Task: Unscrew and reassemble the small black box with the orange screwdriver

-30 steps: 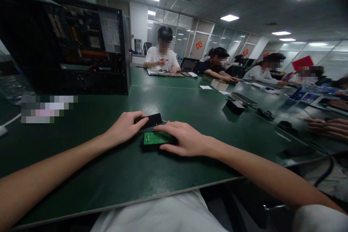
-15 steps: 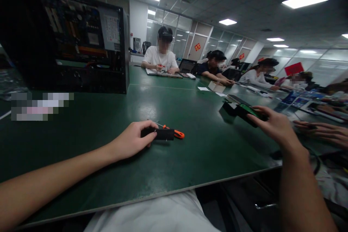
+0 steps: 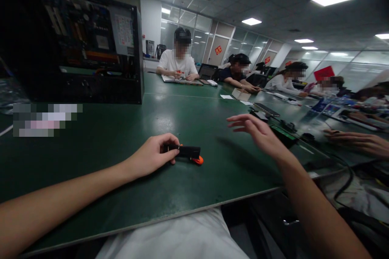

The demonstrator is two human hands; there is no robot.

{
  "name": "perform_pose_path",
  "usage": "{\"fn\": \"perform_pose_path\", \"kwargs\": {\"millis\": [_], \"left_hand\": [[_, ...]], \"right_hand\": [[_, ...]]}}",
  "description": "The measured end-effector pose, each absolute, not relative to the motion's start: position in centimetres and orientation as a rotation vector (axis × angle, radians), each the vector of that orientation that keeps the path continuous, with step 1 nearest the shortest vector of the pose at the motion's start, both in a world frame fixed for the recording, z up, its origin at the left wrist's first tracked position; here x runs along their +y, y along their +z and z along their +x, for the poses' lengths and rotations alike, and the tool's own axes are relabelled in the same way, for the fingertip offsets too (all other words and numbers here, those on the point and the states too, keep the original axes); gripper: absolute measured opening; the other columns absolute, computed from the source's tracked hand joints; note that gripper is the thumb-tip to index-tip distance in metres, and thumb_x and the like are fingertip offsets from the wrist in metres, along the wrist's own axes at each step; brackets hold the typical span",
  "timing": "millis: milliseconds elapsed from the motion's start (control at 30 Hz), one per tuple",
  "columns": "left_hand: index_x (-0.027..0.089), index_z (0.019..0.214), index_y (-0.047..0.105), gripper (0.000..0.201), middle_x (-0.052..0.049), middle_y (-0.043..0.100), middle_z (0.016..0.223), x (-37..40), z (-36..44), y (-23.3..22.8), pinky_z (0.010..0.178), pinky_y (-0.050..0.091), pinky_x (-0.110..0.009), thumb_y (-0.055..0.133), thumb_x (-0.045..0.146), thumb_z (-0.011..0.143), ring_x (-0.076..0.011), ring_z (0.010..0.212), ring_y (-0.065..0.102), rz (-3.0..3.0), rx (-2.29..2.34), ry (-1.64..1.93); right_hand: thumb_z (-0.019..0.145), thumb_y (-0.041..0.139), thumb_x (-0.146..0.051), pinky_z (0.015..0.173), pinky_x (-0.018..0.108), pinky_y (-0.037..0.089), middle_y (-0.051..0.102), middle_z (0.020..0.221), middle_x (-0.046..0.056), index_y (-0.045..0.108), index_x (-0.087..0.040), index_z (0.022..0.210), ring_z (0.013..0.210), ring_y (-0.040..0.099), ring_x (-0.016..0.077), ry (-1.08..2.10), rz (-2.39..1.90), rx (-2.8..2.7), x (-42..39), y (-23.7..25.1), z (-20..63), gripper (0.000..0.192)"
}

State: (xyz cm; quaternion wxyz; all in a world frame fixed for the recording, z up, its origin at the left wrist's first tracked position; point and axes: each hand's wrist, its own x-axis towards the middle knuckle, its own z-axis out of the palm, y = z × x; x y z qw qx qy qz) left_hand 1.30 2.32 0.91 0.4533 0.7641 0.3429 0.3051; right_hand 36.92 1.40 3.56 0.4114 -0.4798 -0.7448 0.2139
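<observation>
Black plastic cover [image 3: 184, 151], probably light, stiff and slick, is pinched at its near end by the left hand [image 3: 152, 156] on the counter [image 3: 127, 137], while the right hand [image 3: 258, 131] hovers spread, empty, well apart.

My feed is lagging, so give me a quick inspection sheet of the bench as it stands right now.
Surface: dark green matte table, glare patches.
Job's things: flat black rectangular cover pinched by left hand; orange-handled tool lying under it; green circuit board in black shell beyond right hand.
Clutter: open black computer case at far left; small black parts and white papers at far right.
Hands: left shut on cover; right open, empty, above table.
Cables: black cable off right edge.
Surroundings: several seated people, glass partitions, ceiling lights.
</observation>
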Motion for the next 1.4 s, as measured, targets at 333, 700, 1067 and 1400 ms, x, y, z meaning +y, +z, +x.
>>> {"fn": "perform_pose_path", "kwargs": {"millis": [333, 700, 1067, 1400], "left_hand": [[0.017, 0.101, 0.066, 0.016, 0.0, 0.069, 0.074, 2.0, 1.2, 0.7, 0.063, 0.048, -0.025, 0.062, 0.029, 0.092, -0.0157, 0.067, 0.066, 2.018, 0.849, 0.819], [0.023, 0.128, 0.067, 0.035, -0.009, 0.066, 0.134, 1.4, 0.7, 1.0, 0.104, 0.049, -0.037, 0.056, 0.019, 0.095, -0.0252, 0.12, 0.064, 2.596, 0.556, 0.565], [0.027, 0.127, 0.067, 0.036, -0.008, 0.061, 0.139, 1.4, 0.8, 1.1, 0.104, 0.051, -0.042, 0.059, 0.019, 0.094, -0.0274, 0.121, 0.062, 2.737, 0.546, 0.484], [0.027, 0.129, 0.066, 0.037, -0.008, 0.06, 0.141, 1.2, 0.5, 1.2, 0.105, 0.051, -0.042, 0.058, 0.018, 0.095, -0.0272, 0.124, 0.06, 2.743, 0.541, 0.475]], "right_hand": [[0.101, 0.041, -0.058, 0.06, 0.024, 0.049, 0.054, 0.084, -0.002, 0.046, -0.021, 0.098, 0.069, 0.055, 0.0107, 1.244, -1.046, -2.359, 2.7, 4.3, 23.5, 0.038], [0.092, 0.053, -0.063, 0.082, 0.039, 0.057, 0.073, 0.111, 0.011, 0.06, -0.025, 0.132, 0.091, 0.07, 0.024, 0.549, -1.397, -1.931, 0.5, 5.7, 41.0, 0.056], [0.082, 0.055, -0.051, 0.072, 0.036, 0.052, 0.079, 0.093, 0.012, 0.08, -0.019, 0.098, 0.085, 0.073, 0.0302, -0.57, -2.07, -1.377, 2.0, -2.0, 57.6, 0.043], [0.089, 0.052, -0.041, 0.089, 0.036, 0.05, 0.076, 0.114, 0.015, 0.078, -0.013, 0.115, 0.103, 0.071, 0.0318, -0.599, -2.144, -1.456, 1.6, -2.8, 56.9, 0.046]]}}
